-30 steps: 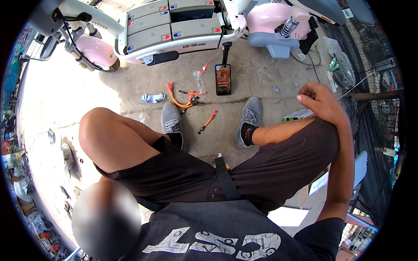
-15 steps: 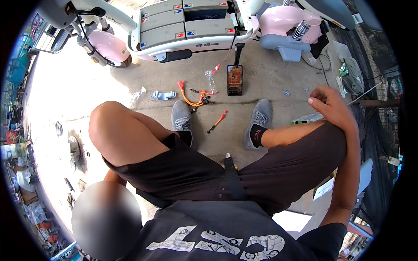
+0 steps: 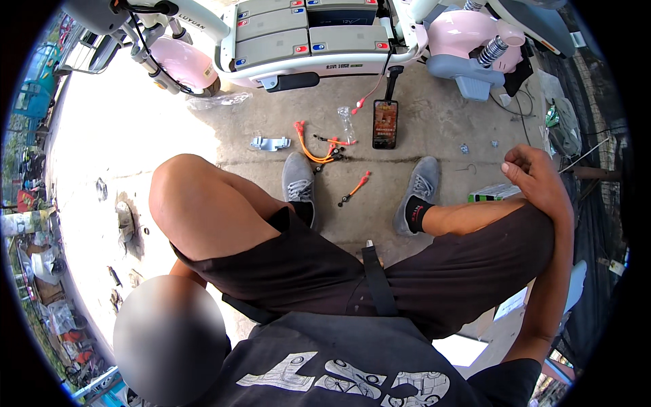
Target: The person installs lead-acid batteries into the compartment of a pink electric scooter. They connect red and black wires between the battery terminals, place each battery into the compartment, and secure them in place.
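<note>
My right hand rests past my right knee, wrist draped over it. Its fingers are loosely bent, the thumb stands apart, and nothing shows in it. A clear plastic pack with a green edge lies on the ground just below that hand. Of my left arm only a short part appears beside my left thigh; a blurred round patch lies below it and the left hand does not show. Orange cables with red ends lie between and beyond my grey shoes, with a shorter orange cable nearer me.
An electric scooter frame holding several grey batteries stands ahead, with pink covers at its ends. A phone leans below it. A pale blue bracket and plastic wrapper lie on the left ground. Bags lie far right.
The whole view has shifted, so things sit farther right. The clear wrapper has moved away from beside the bracket toward the scooter's front wheel. My right hand stays over the knee.
</note>
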Available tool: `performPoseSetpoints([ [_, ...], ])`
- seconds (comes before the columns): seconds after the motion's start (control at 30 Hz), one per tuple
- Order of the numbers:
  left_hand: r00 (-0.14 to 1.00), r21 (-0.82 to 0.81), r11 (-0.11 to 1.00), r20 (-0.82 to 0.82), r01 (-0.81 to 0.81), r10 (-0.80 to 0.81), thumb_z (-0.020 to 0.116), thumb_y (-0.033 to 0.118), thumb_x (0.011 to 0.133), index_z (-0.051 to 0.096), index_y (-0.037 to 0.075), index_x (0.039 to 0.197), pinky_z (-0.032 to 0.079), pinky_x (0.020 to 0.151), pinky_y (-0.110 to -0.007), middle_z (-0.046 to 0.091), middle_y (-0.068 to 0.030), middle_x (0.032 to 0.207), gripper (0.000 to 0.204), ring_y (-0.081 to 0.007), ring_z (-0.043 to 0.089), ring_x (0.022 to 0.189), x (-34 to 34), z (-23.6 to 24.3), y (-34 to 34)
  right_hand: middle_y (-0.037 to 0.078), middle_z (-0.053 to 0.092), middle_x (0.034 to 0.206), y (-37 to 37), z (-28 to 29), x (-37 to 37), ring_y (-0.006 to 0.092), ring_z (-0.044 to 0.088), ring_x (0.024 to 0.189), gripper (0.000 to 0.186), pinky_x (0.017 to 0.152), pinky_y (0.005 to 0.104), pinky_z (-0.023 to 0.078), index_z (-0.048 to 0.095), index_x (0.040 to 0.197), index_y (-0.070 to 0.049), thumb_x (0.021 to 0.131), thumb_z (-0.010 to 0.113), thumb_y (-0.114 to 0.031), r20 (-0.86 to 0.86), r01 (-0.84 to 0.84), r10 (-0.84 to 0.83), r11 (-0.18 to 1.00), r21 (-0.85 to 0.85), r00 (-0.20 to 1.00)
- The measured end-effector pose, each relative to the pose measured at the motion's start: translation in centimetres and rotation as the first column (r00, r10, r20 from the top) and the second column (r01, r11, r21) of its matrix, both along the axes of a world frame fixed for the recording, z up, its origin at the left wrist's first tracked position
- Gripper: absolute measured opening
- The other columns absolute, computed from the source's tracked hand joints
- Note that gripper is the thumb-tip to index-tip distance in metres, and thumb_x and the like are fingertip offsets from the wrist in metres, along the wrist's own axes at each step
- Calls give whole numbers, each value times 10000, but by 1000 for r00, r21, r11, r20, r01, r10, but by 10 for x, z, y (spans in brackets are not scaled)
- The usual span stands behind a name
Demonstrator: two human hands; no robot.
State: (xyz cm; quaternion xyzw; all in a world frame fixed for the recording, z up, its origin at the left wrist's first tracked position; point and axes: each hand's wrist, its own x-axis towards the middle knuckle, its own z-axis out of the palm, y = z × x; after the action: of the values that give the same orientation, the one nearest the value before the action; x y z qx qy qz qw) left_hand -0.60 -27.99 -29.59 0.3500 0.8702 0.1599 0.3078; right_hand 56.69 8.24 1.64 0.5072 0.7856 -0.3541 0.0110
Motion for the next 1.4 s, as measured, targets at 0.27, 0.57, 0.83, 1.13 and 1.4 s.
performPoseSetpoints([
  [0.27,998,45,997,-20,62,-61,709,214,938,684,-26,1126,554,742,-397,728,-140,940,306,-279,705,790,-6,-19,30,62,631,846,2,0,-4,124,588,757,244,694,299,485,624,1043,52,979,679,-176,26,-32,32,999,-13,999],
  [0.57,984,162,970,-40,179,-175,709,213,936,685,-26,1130,558,746,-397,729,-142,943,309,-284,709,793,-2,-51,80,96,665,843,2,0,-11,161,622,763,256,703,333,504,653,1003,48,949,711,-194,32,-29,30,999,-20,999],
  [0.83,956,202,935,-93,291,-278,711,144,891,738,50,981,562,796,-401,708,-150,1005,133,-314,706,894,31,-35,137,114,680,835,5,-2,-14,176,634,762,288,700,341,512,665,1001,56,941,725,-219,71,-49,50,999,-15,996],
  [1.13,719,303,653,-235,694,-654,662,122,898,725,70,924,544,867,-462,691,-140,1042,86,-364,655,1024,76,-51,209,137,700,823,9,0,-24,193,679,745,287,690,349,535,658,977,65,927,739,-207,66,-58,64,995,-85,996],
  [1.4,545,-3,581,-346,814,-764,684,180,843,722,170,1052,481,969,-436,659,-74,1101,213,-277,582,1172,107,-105,233,155,708,802,13,-1,-26,212,690,719,306,680,364,539,677,969,61,912,751,-231,152,-53,73,990,-130,986],
])
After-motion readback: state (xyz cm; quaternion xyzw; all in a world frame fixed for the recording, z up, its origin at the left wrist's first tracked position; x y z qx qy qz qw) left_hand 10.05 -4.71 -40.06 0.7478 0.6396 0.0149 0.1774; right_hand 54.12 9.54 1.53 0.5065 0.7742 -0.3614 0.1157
